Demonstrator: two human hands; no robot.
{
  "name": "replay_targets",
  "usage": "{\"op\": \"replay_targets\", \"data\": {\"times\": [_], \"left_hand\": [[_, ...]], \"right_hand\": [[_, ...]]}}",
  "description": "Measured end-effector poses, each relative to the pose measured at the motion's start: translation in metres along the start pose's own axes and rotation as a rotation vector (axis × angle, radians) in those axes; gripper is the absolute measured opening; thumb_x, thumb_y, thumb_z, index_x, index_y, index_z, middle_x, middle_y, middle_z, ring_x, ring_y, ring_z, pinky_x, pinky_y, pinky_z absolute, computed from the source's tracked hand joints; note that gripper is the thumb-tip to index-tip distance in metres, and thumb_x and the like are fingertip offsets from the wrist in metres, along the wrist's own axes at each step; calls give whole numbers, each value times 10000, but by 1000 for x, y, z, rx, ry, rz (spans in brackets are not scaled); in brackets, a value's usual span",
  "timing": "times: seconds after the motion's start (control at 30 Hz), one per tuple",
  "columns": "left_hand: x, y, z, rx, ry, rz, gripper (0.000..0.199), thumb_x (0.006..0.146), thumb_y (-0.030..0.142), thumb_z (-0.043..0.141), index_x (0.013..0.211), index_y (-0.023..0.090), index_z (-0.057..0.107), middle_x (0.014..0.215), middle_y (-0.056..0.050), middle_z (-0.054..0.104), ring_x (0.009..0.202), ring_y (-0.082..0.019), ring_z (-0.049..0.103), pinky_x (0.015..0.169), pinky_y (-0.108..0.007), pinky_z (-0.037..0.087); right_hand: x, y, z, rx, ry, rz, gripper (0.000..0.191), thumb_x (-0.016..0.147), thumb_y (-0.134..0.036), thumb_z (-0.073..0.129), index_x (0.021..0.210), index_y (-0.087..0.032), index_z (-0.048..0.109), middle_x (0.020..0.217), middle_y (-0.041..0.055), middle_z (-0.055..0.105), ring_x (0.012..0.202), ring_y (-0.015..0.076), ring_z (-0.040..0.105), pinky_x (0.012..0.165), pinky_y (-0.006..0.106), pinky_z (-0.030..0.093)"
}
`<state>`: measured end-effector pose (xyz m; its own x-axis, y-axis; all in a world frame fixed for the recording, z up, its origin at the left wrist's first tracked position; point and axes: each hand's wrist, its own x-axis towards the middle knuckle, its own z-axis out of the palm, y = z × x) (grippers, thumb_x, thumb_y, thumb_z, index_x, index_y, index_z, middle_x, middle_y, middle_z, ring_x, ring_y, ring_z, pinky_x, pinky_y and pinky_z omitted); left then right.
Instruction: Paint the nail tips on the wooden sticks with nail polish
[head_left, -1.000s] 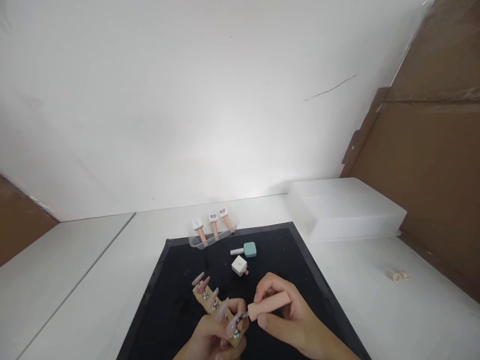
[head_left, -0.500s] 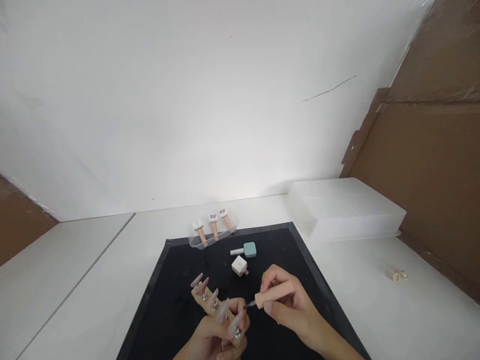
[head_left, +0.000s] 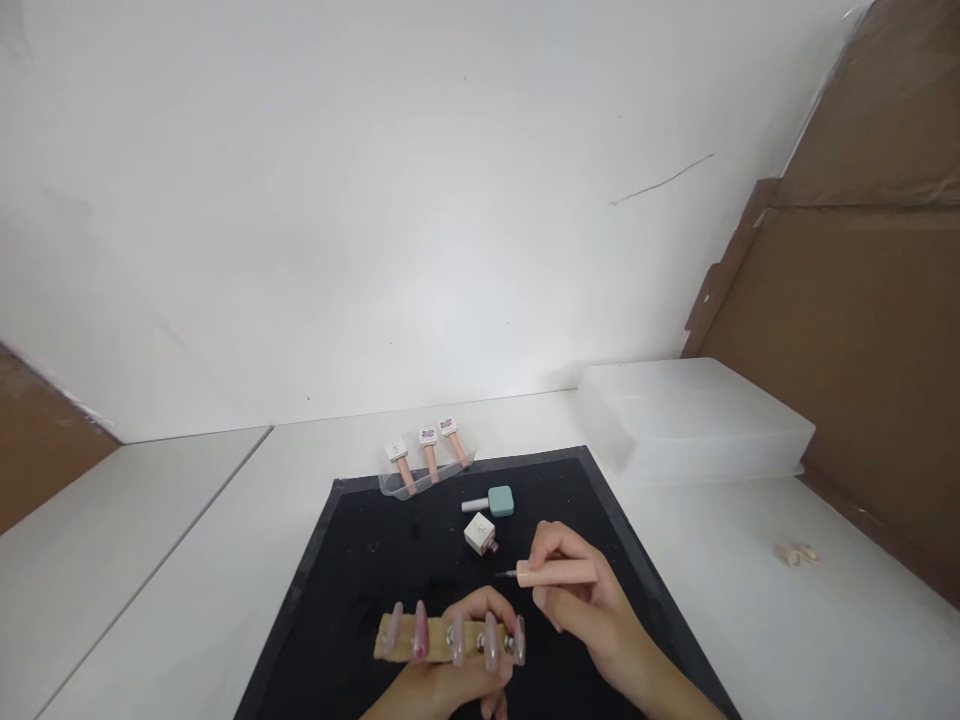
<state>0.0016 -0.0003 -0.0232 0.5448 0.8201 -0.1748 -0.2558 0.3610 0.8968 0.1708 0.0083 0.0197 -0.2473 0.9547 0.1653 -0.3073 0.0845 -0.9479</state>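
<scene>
- Brush cap (head_left: pixel 559 572) is pinched between the thumb and fingers of the right hand (head_left: pixel 592 605), its bristles (head_left: pixel 506 574) pointing toward the left hand (head_left: pixel 457 684).
- Below and between those fingers, the left hand grips the right end of a wooden strip (head_left: pixel 437 640); the other end juts out to that hand's left.
- Five nail tips (head_left: pixel 490 643) stand along the strip; the rightmost sits closest to the right hand, and the bristles hang just beyond the row, touching none.
- For even brushwork, I'd keep the left grip firm but clear of the coated faces, and tilt the strip so each tip faces the bristles squarely.
- A light load and long strokes should serve better than dabbing; excess could pool at the edges.
- Ahead of the left hand, an uncapped-looking white bottle (head_left: pixel 478 533) lies near enough to knock, so the right wrist should swing wide of it.
</scene>
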Motion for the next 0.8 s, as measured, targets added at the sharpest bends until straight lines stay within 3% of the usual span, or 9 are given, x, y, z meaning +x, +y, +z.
{"op": "replay_targets", "data": {"times": [0.27,0.37,0.5,0.7,0.8], "left_hand": [[7,-6,-9,-68,-180,-12,409,610,344,769,931,174,581,622,42,532,473,-61,478,574,-291,510],[8,-7,-10,-17,-130,-51,430,628,411,744,940,180,560,536,67,496,454,-70,473,562,-275,491],[9,-7,-12,127,26,-86,376,678,424,692,931,193,539,561,66,522,464,-77,503,558,-240,454],[13,-18,-19,295,200,-33,314,685,399,683,830,202,487,554,87,506,401,-49,453,486,-191,406],[13,-23,-21,346,230,-15,323,682,430,679,802,201,484,573,81,502,377,-33,399,406,-158,351]], "right_hand": [[3,1,2,-75,112,23,107,778,-227,616,708,-188,545,731,-28,429,507,78,345,444,207,256],[3,0,2,-79,119,28,124,776,-245,623,707,-188,539,726,-29,428,503,78,338,446,208,258],[4,-3,3,-85,123,56,153,768,-274,637,699,-189,529,702,-35,417,499,82,333,448,209,260],[4,-2,3,-70,113,56,150,776,-292,631,714,-193,538,680,-39,416,512,92,346,455,207,272],[4,-1,3,-70,113,51,151,767,-288,637,713,-193,534,664,-42,420,506,90,340,455,208,263]]}}
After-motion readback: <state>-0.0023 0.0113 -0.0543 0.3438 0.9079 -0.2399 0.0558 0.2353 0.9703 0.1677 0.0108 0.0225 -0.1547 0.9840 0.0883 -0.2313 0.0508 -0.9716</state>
